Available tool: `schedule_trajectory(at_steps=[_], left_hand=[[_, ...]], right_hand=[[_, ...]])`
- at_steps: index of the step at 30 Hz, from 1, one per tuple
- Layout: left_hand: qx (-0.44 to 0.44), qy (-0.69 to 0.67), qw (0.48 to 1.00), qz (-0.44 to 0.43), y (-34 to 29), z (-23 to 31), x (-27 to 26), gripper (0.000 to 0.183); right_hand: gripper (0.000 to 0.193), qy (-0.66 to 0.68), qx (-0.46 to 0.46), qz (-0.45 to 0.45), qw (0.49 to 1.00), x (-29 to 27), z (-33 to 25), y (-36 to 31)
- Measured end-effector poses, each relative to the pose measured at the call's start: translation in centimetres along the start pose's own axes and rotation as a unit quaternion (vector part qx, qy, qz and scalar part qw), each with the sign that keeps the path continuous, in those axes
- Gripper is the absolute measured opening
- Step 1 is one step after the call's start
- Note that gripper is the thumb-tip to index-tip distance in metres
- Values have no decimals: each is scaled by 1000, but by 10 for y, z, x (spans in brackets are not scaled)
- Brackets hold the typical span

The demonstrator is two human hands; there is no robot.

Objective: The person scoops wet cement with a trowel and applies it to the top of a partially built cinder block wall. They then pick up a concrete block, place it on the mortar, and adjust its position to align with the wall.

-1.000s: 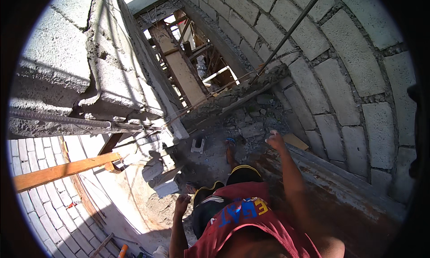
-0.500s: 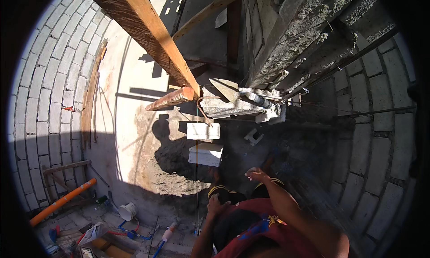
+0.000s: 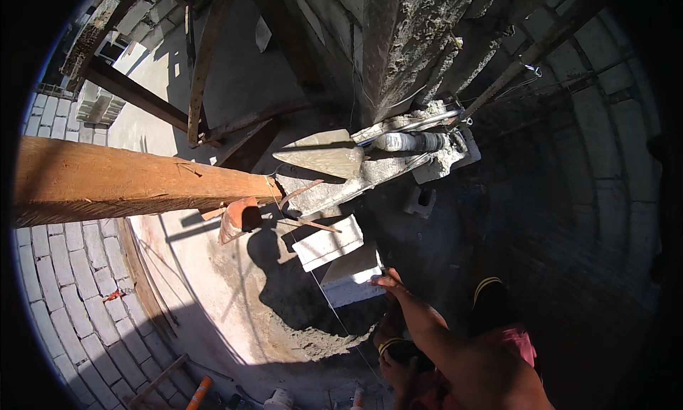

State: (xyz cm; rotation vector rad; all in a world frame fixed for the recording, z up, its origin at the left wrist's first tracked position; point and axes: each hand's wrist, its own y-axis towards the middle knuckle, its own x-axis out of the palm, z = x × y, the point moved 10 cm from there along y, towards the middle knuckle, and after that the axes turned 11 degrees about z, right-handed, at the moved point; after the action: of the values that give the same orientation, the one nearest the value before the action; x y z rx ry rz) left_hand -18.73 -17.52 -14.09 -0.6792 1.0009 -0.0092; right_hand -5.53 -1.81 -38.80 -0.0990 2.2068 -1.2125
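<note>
The near right end of the block [image 3: 353,287] is touched by the right hand [image 3: 388,280], its fingers laid at the corner; whether they are clamped on it cannot be told. The block is set to the left of that hand — its long axis runs crosswise, away from the fingers, so that only one end is met by the grip. The left hand [image 3: 398,371] is held low beside the knee, farther off and apart from the block; whether its fingers are closed cannot be made out. Just beyond the block, a second block [image 3: 329,243] is seen, tilted the same way. Both are passed on the left by a thin string [image 3: 334,310]. Farther out, a trowel [image 3: 324,154] is rested on the low wall [image 3: 388,171], blade pointed left — its tip near the end of the beam [image 3: 142,179]. To the right, a hollow block [image 3: 411,203] is left in shadow.
</note>
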Motion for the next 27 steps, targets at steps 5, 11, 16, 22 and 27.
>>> schedule_trajectory(at_steps=[5, 11, 16, 22, 27], left_hand=[[3, 102, 995, -5, 9, 9, 9, 106], [16, 155, 986, 66, 12, 55, 3, 96], [42, 112, 992, 31, 28, 68, 11, 93], [16, -82, 989, -120, 22, 70, 30, 89], [-141, -386, 851, -328, 2, 168, 65, 86]], right_hand=[[36, 100, 55, 0, 993, -11, -3, -8], [24, 294, 71, -13, 953, -66, -21, -58], [16, 534, 22, 24, 845, -148, -65, -103], [49, 117, 108, -2, 987, -203, -18, -84], [49, 100, 88, 43, 990, -391, 56, -139]])
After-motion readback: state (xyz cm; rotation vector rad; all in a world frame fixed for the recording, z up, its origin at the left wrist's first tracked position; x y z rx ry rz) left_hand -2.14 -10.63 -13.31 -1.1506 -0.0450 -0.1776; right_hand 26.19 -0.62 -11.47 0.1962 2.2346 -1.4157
